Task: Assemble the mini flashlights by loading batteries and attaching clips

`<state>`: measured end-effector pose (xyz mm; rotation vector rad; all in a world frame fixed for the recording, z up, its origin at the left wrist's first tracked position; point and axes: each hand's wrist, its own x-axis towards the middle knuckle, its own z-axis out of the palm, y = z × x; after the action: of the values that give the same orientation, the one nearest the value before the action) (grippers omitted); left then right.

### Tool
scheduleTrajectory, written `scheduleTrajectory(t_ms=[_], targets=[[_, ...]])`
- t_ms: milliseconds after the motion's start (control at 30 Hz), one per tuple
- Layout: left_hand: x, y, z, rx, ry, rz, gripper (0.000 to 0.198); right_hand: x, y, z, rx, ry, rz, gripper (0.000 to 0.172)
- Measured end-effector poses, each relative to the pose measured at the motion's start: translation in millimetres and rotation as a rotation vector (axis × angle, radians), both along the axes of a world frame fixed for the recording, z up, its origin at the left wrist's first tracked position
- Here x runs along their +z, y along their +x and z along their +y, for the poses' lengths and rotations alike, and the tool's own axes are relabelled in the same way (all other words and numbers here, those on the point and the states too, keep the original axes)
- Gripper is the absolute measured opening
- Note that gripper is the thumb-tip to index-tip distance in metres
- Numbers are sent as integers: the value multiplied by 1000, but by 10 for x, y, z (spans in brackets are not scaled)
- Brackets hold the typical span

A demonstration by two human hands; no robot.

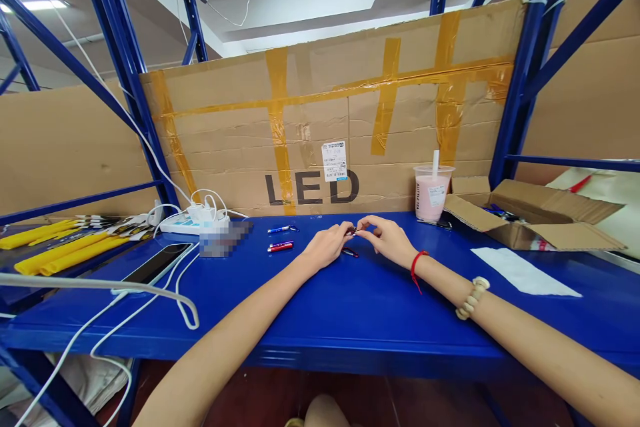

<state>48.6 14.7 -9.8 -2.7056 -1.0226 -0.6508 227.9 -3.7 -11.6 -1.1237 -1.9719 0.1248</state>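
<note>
My left hand is closed at the fingertips on a small dark red piece, too small to make out fully. Against the same piece, the thumb and forefinger of my right hand are pinched together. Just below the fingers, a dark red clip-like loop lies on the blue shelf top. To the left of my hands are a small blue metal cylinder, like a mini flashlight, with a clip at its end, and a similar red cylinder.
A pink drink cup with a straw stands behind my right hand. Further right are an open cardboard box and a white paper sheet. At left lie a phone, white cables, a power strip and yellow packets. Cardboard walls the back.
</note>
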Motion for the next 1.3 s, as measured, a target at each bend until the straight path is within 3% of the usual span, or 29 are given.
scheduleTrajectory(t_ms=[367,1300], targets=[[-3,-7,42,38,102,85,22,24,-12,-36,-19,-45,-52,13],[17,6,28,51,116,214,20,8,-5,-22,63,-129,-84,13]])
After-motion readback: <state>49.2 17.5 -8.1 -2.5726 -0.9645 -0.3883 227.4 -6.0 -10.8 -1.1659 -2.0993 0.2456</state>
